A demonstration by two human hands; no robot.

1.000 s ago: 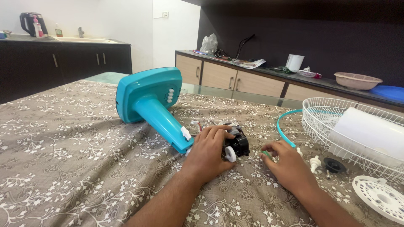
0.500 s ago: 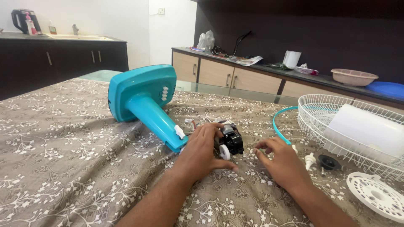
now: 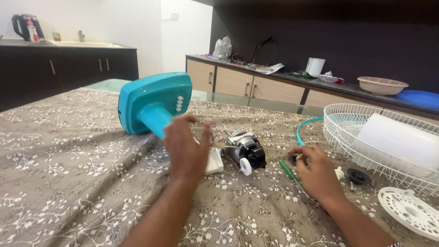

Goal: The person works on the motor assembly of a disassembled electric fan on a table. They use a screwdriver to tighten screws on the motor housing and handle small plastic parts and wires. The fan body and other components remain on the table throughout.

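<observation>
A teal fan stand (image 3: 153,104) lies on its side on the patterned tablecloth (image 3: 68,174), its neck ending at a black and silver fan motor (image 3: 246,148) with a white knob. My left hand (image 3: 186,148) hovers raised over the neck, fingers spread, holding nothing. My right hand (image 3: 315,171) rests on the cloth to the right of the motor, fingers curled around a small dark part. A green screwdriver (image 3: 289,173) lies just left of that hand.
A white wire fan guard (image 3: 338,132) holding a white blade piece (image 3: 398,142) sits at the right, with a teal ring (image 3: 304,126), a black cap (image 3: 359,176) and a white round plate (image 3: 411,212) nearby. Counters with cabinets stand behind.
My left hand has let go of the motor and lifted up to the left, uncovering it. My right hand stays beside the screwdriver.
</observation>
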